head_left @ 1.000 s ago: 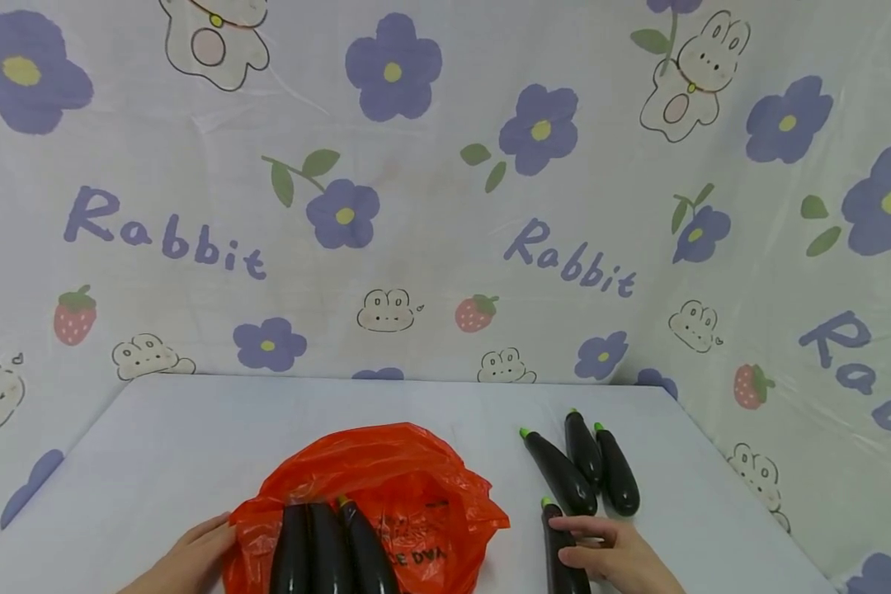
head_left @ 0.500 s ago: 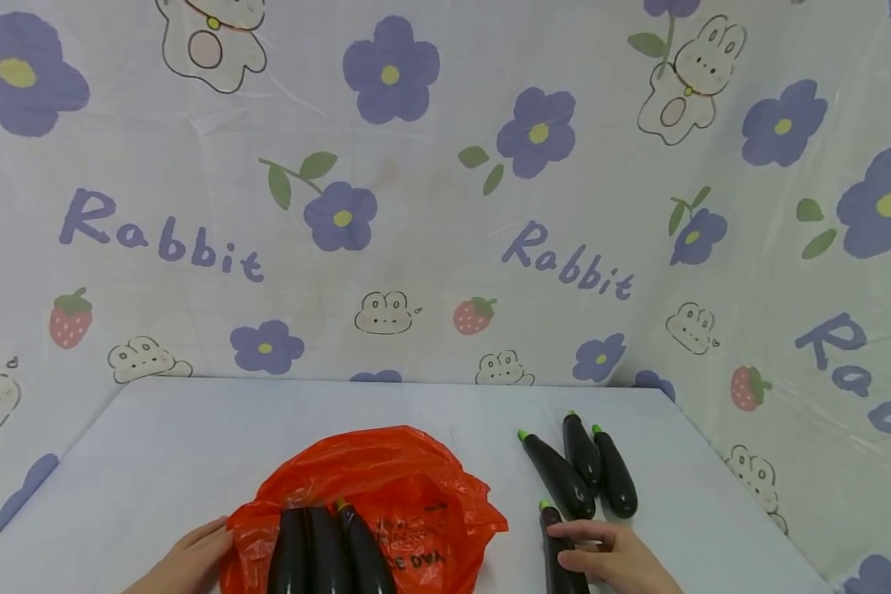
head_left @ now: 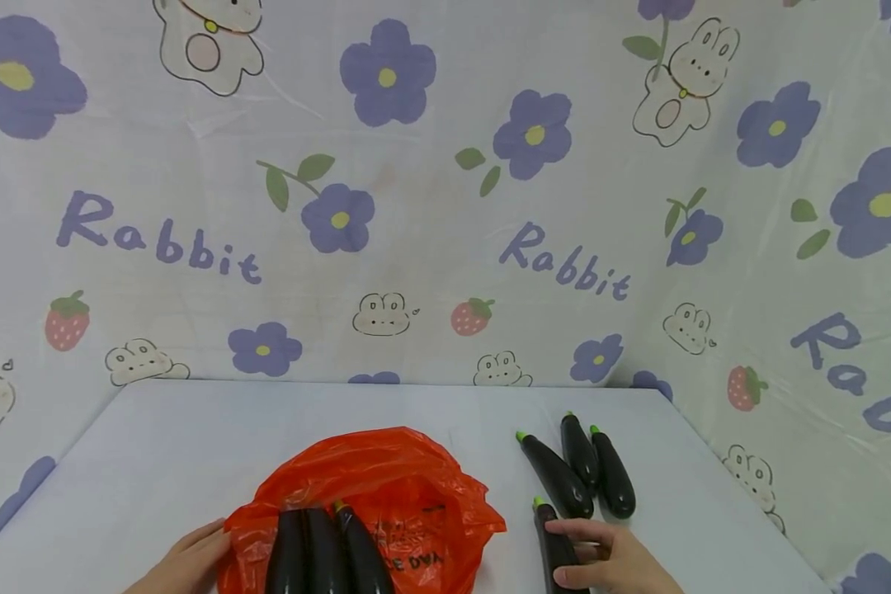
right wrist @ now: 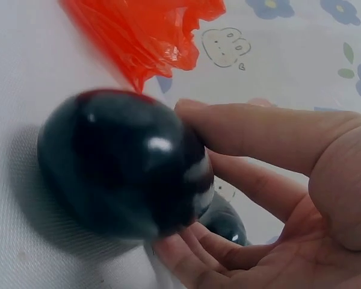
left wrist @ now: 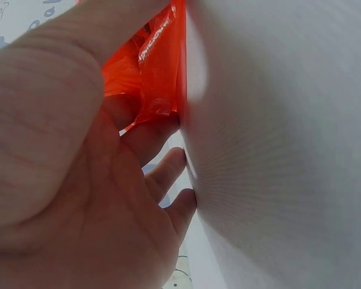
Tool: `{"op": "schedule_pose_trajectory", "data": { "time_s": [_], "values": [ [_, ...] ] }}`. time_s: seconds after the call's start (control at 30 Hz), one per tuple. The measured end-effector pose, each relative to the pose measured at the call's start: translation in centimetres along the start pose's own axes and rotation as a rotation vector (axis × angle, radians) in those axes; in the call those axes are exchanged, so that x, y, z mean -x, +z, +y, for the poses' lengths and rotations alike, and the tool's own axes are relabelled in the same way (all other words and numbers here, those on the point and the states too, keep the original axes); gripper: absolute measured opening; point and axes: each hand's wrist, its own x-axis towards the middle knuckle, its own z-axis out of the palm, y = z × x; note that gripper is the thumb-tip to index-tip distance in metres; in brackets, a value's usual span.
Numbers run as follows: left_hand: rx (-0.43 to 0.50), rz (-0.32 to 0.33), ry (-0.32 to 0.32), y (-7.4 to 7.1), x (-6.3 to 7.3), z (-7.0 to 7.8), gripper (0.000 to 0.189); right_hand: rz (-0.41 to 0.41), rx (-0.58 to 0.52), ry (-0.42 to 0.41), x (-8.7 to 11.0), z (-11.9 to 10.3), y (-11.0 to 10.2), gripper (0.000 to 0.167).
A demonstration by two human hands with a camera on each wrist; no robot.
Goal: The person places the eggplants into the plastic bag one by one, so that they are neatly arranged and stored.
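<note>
A red plastic bag lies with its mouth facing me, and several dark eggplants show in it. At the bag's left edge my left hand holds the plastic; in the left wrist view, red film lies between thumb and fingers while other fingertips touch the table. Right of the bag, my right hand grips an eggplant with a green stem, thumb on the near side and fingers across it. Its rounded glossy end fills the middle of the right wrist view.
Three more eggplants lie close together on the white table just beyond my right hand. A curtain printed with rabbits, flowers and strawberries hangs behind the table and along its right side.
The eggplant in my right hand has turned slightly, its stem end shifting left, and my right thumb has slid lower on it. The left hand and bag stay put.
</note>
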Motion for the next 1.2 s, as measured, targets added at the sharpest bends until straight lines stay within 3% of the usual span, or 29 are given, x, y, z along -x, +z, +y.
{"op": "schedule_pose_trajectory", "data": {
  "time_s": [0.27,0.47,0.77,0.93,1.2],
  "values": [
    [0.006,0.001,-0.024,0.12,0.14,-0.07,0.097,0.005,0.038,-0.058,0.34,-0.3,-0.02,0.06],
    [0.025,0.0,-0.051,0.04,0.04,0.08,0.097,0.011,0.026,-0.046,0.28,-0.35,0.01,0.061],
    [-0.051,0.0,-0.027,-0.08,0.03,0.22,0.094,-0.012,-0.025,-0.048,0.29,-0.1,-0.1,0.062],
    [-0.029,0.003,-0.001,0.0,-0.23,-0.33,0.094,-0.015,-0.021,-0.057,0.27,0.07,-0.16,0.062],
    [-0.001,-0.004,-0.036,0.02,-0.16,-0.36,0.098,0.004,0.007,-0.055,0.09,0.04,-0.05,0.062]
  ]
}}
